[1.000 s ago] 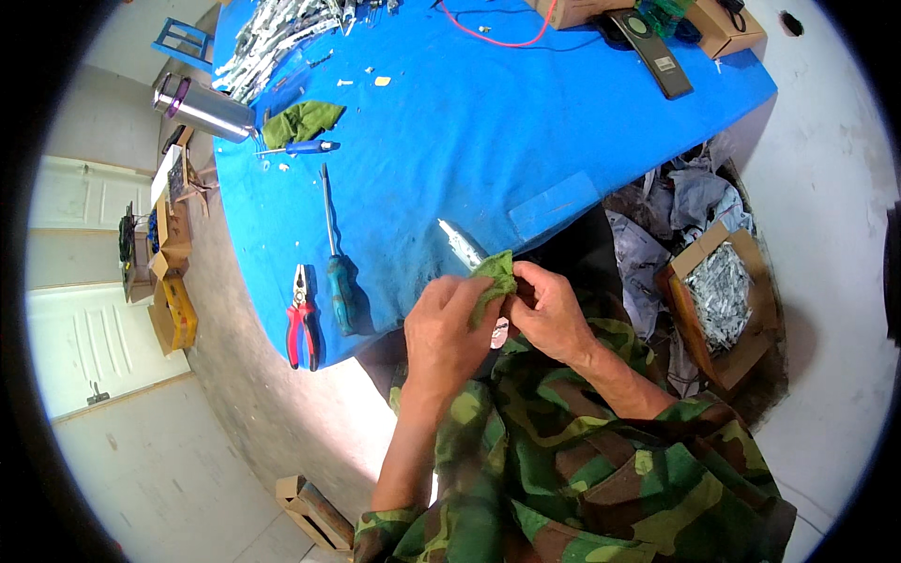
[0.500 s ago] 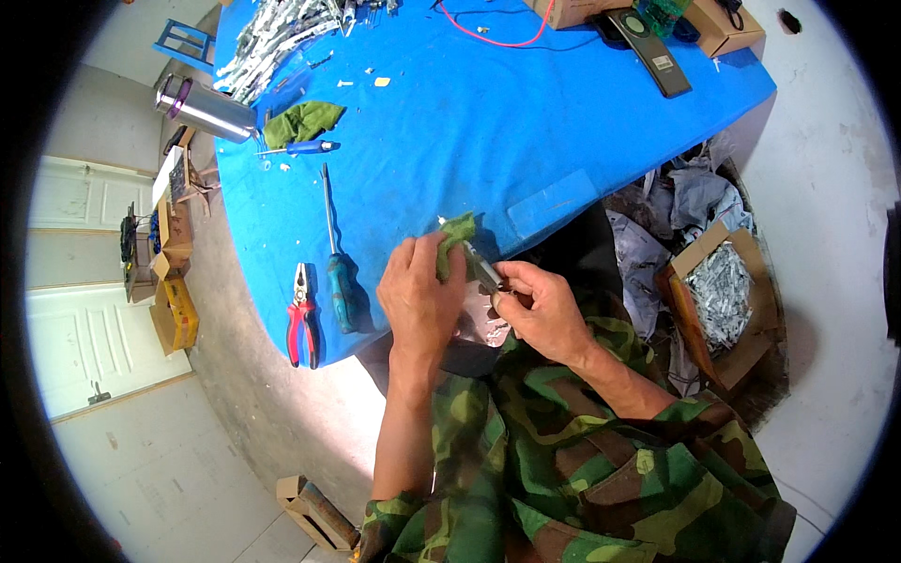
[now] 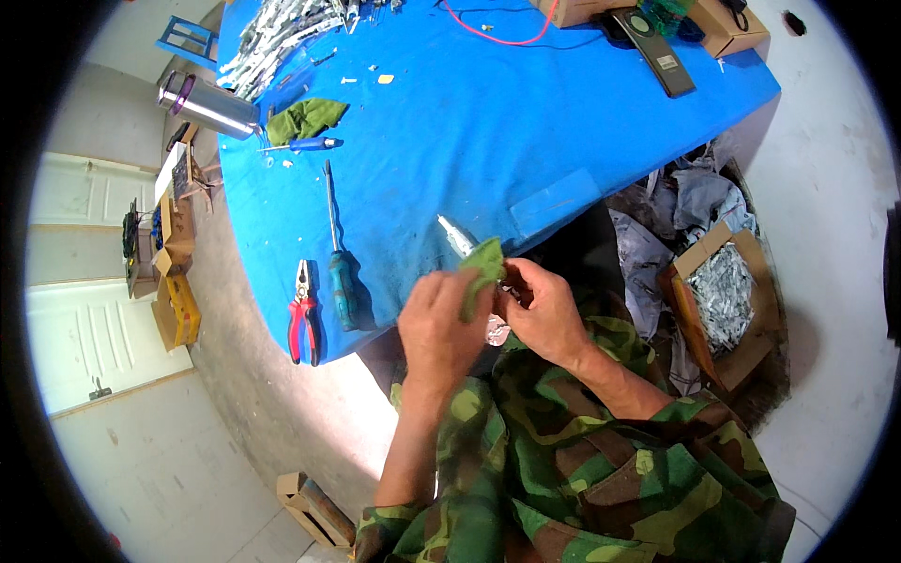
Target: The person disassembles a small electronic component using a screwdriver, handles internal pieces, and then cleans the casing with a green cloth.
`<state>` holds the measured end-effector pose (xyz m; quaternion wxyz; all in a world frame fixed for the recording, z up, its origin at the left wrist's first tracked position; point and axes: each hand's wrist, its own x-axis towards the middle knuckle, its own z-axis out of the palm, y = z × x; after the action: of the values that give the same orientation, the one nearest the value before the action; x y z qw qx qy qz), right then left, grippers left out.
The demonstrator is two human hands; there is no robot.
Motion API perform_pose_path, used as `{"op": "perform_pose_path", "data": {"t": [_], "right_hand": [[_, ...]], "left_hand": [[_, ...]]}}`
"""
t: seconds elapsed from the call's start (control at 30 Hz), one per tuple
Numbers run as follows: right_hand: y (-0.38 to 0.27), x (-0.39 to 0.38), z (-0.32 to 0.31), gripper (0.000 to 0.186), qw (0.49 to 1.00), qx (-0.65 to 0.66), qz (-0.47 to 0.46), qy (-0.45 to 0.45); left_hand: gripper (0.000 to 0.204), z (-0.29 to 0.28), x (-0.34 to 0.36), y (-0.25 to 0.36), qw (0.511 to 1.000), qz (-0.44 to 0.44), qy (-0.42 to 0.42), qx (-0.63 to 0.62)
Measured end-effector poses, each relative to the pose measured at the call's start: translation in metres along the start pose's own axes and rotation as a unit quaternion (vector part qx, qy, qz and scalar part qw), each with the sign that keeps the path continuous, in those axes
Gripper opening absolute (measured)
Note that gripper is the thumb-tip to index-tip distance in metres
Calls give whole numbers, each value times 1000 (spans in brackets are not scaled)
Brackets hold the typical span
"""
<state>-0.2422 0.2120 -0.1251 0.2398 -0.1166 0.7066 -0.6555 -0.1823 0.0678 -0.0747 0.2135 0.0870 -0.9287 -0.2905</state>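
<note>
Close to the table's near edge, my left hand (image 3: 439,324) is closed on a green cloth (image 3: 486,261), its fingers slightly blurred. A slim silvery metal part (image 3: 456,236) with a pointed tip runs through the cloth, its far end bare. My right hand (image 3: 546,314) pinches the near end of that part, mostly hidden by fingers. Below the hands, a pinkish surface with small shiny bits (image 3: 497,330) shows in part. Left of them on the blue table (image 3: 413,169) lie a teal-handled screwdriver (image 3: 343,289) and red-handled pliers (image 3: 302,314).
Farther back are a heap of silvery metal parts (image 3: 277,42), a steel flask (image 3: 211,105), another green cloth (image 3: 307,119) and a small blue screwdriver (image 3: 314,144). A phone (image 3: 662,64) lies at the far right. Right of the table stands a carton (image 3: 690,300) full of metal pieces.
My left hand and the cloth have slid nearer along the metal part toward my right hand. More of the part's pointed end now shows. My right hand has barely moved.
</note>
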Motion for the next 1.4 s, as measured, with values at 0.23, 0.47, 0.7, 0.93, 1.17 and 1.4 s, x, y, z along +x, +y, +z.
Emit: {"op": "perform_pose_path", "data": {"t": [0.23,0.47,0.7,0.93,1.17,1.4], "right_hand": [[-7,-1,-4,32,1000,4,13,-15],[-12,-2,-3,33,997,-65,-29,-2],[-13,-4,-1,32,998,-49,-29,40],[-7,-5,2,36,984,-123,-114,58],[0,-1,0,31,978,-134,-149,58],[-10,-4,2,32,985,-111,-120,52]], "left_hand": [[22,11,6,-11,999,-8,14,39],[17,13,26,-29,995,-33,69,65],[17,8,21,-38,992,-84,94,20],[18,-9,3,-7,998,-43,52,-1],[20,7,-4,-6,999,-10,19,35],[18,5,4,-30,995,-79,59,8]]}}
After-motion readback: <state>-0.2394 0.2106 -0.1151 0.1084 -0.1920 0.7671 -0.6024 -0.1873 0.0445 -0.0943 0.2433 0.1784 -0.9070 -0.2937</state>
